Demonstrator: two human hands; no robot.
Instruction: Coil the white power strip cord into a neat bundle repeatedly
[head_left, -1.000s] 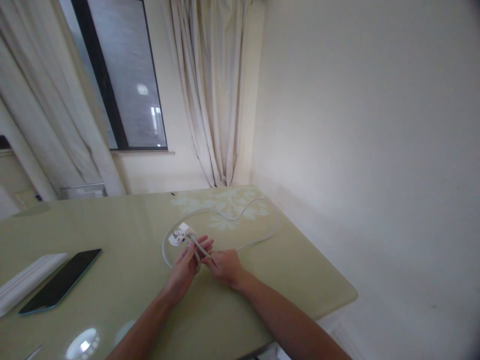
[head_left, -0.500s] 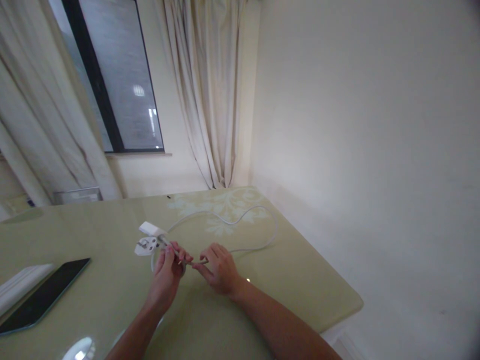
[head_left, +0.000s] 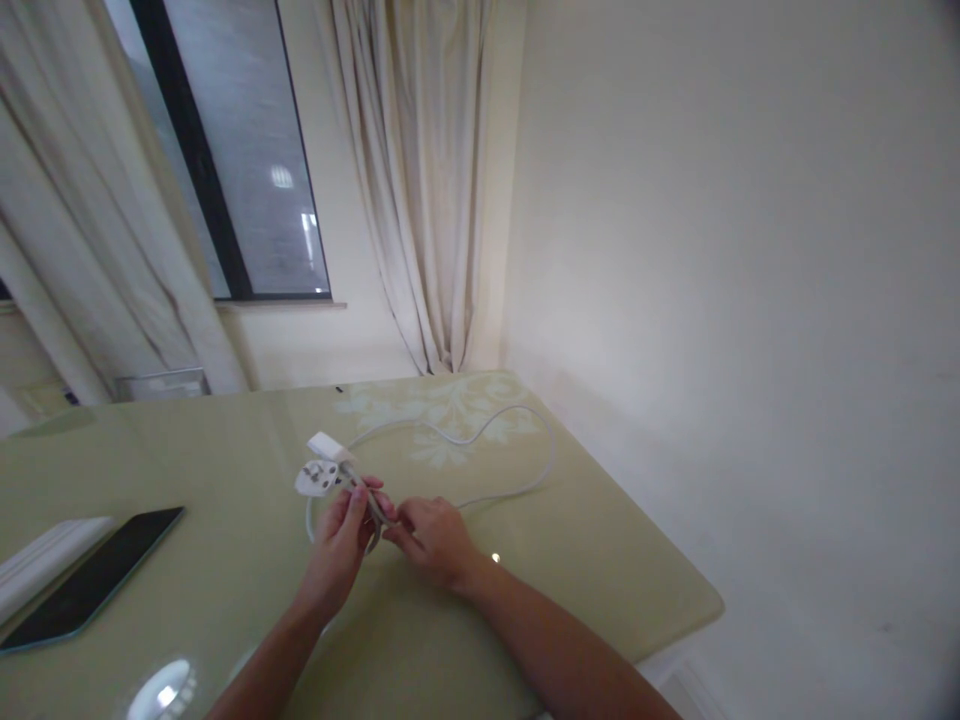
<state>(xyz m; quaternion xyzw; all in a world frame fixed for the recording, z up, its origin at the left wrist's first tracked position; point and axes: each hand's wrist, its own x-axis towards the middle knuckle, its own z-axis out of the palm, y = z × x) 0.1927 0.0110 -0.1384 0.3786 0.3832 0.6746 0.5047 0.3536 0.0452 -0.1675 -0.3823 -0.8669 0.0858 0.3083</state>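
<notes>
A white power cable [head_left: 517, 425] loops across the green table [head_left: 585, 560] towards the far right corner. Its white plug [head_left: 316, 476] and a white connector block [head_left: 327, 446] lie just beyond my hands. My left hand [head_left: 341, 545] is closed round the cable close to the plug. My right hand [head_left: 431, 540] pinches the same cable right beside the left, fingertips almost touching it.
A dark tablet [head_left: 86, 580] lies at the table's left next to a white flat object [head_left: 41, 560]. Curtains [head_left: 420, 180] and a window [head_left: 232, 150] stand behind the table. A plain wall runs along the right; the table's right edge is close.
My hands drew closer together along the cable. The plug shifted a little left, then back right, staying just beyond my left hand.
</notes>
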